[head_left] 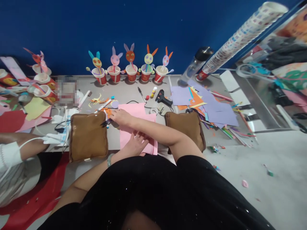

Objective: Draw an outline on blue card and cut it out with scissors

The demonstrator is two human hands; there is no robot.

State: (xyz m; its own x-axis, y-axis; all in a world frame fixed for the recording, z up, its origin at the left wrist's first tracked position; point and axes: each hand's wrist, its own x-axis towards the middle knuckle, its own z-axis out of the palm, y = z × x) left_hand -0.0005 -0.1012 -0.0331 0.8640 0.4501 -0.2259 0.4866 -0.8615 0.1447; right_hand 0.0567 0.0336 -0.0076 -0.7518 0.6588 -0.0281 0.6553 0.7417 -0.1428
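Pink paper (133, 110) lies in front of me on the table, in more than one layer. My left hand (135, 143) rests on its near part with the fingers spread flat; a bracelet (109, 160) circles that wrist. Crossing over the paper, my right arm reaches to the left. My right hand (121, 117) is at the paper's left edge, beside an orange paper scrap (107, 112) and a dark, thin object (106, 123) by the left cushion. The fingertips blend into these things, so a grip on either cannot be made out.
Brown cushions (89, 137) (185, 129) flank the paper. Behind it lie a glue stick (153, 92), a black glue gun (164, 97) and a pen (141, 94). Several rabbit-faced cups (131, 73) line the wall. Purple paper (222, 111), a bottle (195, 65) and stacked cups (242, 40) stand right. A person's arm (26, 143) is left.
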